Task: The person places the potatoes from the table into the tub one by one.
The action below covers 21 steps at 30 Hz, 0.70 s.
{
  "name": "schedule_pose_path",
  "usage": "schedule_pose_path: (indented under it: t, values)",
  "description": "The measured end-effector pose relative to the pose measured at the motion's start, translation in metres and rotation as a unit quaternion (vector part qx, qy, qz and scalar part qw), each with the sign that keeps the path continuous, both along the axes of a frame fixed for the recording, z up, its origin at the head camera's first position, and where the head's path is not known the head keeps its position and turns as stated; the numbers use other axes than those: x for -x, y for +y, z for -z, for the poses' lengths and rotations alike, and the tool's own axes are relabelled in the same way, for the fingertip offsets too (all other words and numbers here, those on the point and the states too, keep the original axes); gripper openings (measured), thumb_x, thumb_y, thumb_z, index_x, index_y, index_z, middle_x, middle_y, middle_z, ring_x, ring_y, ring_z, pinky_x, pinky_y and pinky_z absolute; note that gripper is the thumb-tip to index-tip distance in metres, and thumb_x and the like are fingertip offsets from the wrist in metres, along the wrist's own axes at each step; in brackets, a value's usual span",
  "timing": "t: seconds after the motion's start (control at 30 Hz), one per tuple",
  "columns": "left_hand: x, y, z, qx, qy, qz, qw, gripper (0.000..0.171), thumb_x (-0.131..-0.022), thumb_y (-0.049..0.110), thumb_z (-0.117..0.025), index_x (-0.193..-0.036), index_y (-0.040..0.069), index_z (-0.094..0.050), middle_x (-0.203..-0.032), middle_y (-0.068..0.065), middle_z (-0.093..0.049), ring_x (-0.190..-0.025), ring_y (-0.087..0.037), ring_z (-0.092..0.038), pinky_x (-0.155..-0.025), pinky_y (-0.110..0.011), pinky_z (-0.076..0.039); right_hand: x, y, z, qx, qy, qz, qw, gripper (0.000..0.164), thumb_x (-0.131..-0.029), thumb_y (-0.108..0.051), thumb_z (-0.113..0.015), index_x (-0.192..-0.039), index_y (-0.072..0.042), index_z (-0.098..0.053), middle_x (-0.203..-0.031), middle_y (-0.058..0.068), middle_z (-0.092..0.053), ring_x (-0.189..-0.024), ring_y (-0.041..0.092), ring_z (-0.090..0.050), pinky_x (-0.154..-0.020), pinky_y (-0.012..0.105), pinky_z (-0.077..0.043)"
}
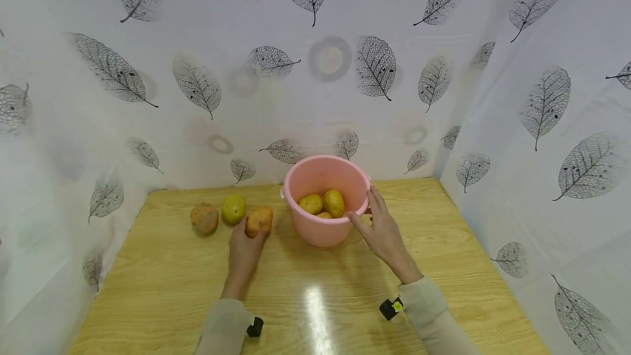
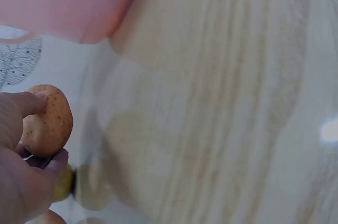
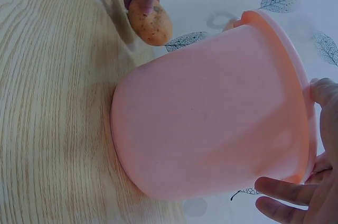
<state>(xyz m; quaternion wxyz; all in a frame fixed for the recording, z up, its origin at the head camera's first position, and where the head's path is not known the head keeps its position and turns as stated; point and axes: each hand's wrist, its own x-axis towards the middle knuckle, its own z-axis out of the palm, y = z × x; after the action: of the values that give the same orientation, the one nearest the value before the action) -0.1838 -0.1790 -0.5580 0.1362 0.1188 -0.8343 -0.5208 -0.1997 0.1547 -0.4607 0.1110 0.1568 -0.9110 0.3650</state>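
My left hand (image 1: pixel 245 248) pinches a tan potato (image 1: pixel 259 221) between thumb and fingers, left of the pink bucket (image 1: pixel 322 233). In the right wrist view that potato (image 3: pixel 151 21) hangs a little off the tabletop. A yellow-green rounded item (image 1: pixel 234 209) and another tan potato (image 1: pixel 204 218) lie farther left on the table. The bucket stands upright, holding two yellow rounded items (image 1: pixel 334 204) and part of a tan one. My right hand (image 1: pixel 384 234) grips the bucket's right rim, its thumb (image 3: pixel 323 92) at the near edge and some fingers partly hidden behind it.
The wooden table (image 1: pixel 162 284) runs back to a white curtain (image 1: pixel 276 103) printed with dark leaves, which also hangs along both sides. A white handle fitting (image 1: pixel 282 193) sits at the bucket's left rim.
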Motion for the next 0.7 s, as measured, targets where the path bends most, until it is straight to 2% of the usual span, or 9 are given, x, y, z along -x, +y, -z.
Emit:
schedule_pose_path:
  t: [0.27, 0.7]
  values:
    - [-0.001, -0.001, -0.025, -0.040, -0.013, -0.003, 0.9991, 0.071, -0.095, 0.016, -0.071, -0.151, -0.011, -0.039, -0.148, -0.032, -0.047, -0.138, -0.044, -0.045, -0.115, -0.057, -0.037, 0.000, 0.001, 0.000, 0.004, -0.002, 0.000, 1.000, 0.085, -0.102, -0.050, -0.061, -0.163, -0.004, -0.025, -0.171, 0.012, -0.018, -0.114, 0.034, -0.065, -0.087, 0.053, -0.058]
    - [0.003, -0.007, -0.064, 0.014, 0.004, -0.007, 0.9999, 0.069, -0.094, 0.016, -0.074, -0.146, -0.015, -0.043, -0.145, -0.036, -0.049, -0.135, -0.049, -0.046, -0.115, -0.058, -0.036, 0.001, 0.001, 0.001, 0.002, 0.002, 0.001, 1.000, 0.084, -0.102, -0.049, -0.062, -0.163, -0.004, -0.026, -0.170, 0.014, -0.019, -0.113, 0.034, -0.065, -0.086, 0.052, -0.059]
